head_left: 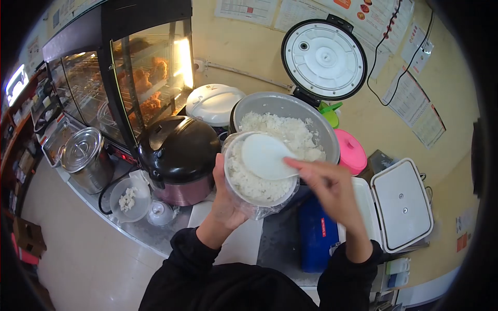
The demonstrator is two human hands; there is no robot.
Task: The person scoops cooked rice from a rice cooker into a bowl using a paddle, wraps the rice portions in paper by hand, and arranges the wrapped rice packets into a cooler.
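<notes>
My left hand (226, 205) is wrapped round the side of a round bowl (234, 194) lined with clear plastic, holding it up in front of me. Cooked white rice (249, 185) fills it. In my right hand (334, 192) is a white rice paddle (265, 155), gripped by the handle, its broad blade lying over the rice in the bowl. Just behind stands an open rice cooker (332, 137) with more rice (298, 129) inside, partly hidden by the bowl. Its round lid (326, 59) is tipped up against the wall.
A closed black-and-pink rice cooker (179, 150) stands to the left, near a lit display warmer (111, 67) with fried food. A small bowl (140, 207) with some rice sits by the counter edge. On the right are a pink lid (350, 152), a blue object (314, 236) and an open cooler box (402, 205).
</notes>
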